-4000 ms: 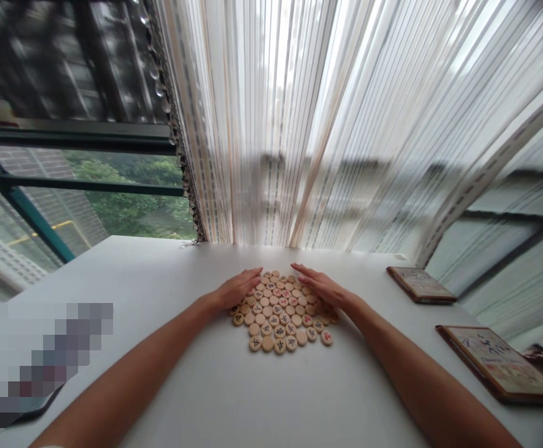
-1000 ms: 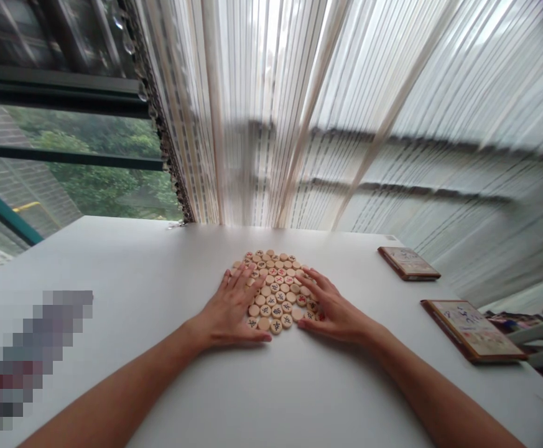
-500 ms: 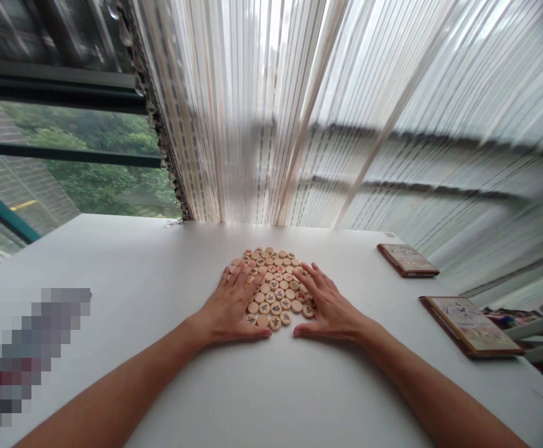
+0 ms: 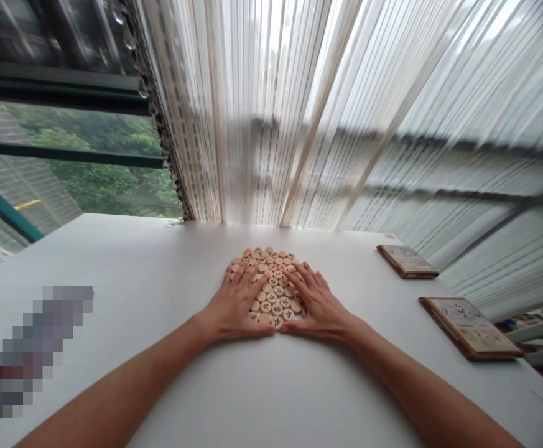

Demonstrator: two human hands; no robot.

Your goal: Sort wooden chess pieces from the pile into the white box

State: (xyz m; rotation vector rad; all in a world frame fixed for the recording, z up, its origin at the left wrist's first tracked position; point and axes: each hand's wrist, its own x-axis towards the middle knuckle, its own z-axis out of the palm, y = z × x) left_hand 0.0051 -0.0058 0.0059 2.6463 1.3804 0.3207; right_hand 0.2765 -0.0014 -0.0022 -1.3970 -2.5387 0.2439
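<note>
Round wooden pieces (image 4: pixel 277 290), some marked with black or red characters and others plain, lie close together on the white table (image 4: pixel 196 392). My left hand (image 4: pixel 238 305) rests over the left side of the cluster with its fingers spread. On the right side, my right hand (image 4: pixel 318 302) lies with spread fingers across the pieces there. Both thumbs stretch inward along the near edge, their tips almost meeting. Neither hand grips a piece. The palms and fingers hide part of the cluster.
Two flat brown-edged boxes (image 4: pixel 407 260) (image 4: pixel 471 326) lie at the table's right side. A blurred-out long object (image 4: pixel 33 351) is at the left. Behind the table hangs a string curtain (image 4: pixel 262 124), beside a window (image 4: pixel 103 162).
My right hand has moved left over the cluster, and its thumb is now close to the left one. My left hand has shifted slightly right. The pieces between them sit a little closer together.
</note>
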